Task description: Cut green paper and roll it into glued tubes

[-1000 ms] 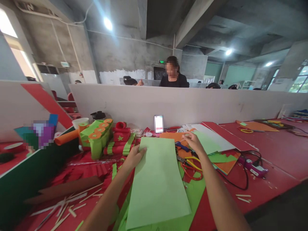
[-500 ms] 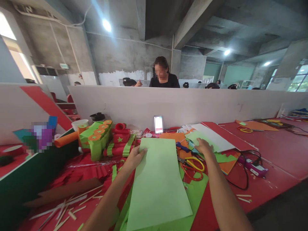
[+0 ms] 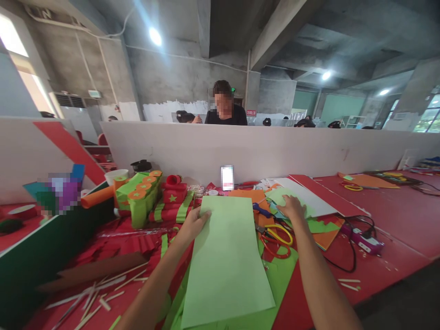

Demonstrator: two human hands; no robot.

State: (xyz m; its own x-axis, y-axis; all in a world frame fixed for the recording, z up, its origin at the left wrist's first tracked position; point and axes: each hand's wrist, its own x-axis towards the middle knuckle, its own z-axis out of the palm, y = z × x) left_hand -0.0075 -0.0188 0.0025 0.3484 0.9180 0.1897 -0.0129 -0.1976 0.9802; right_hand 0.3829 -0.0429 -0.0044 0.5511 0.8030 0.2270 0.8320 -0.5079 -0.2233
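Pale-green sheet [image 3: 227,261], smooth, matte, roughly rectangular.

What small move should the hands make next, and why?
I'd suggest the right hand pinch one of the loose paper pieces by its fingertips. Its thumb and fingers look spread apart there, though whether they touch paper is hard to tell. Meanwhile the left hand has its thumb on the edge of the pale green sheet, which should steady it.
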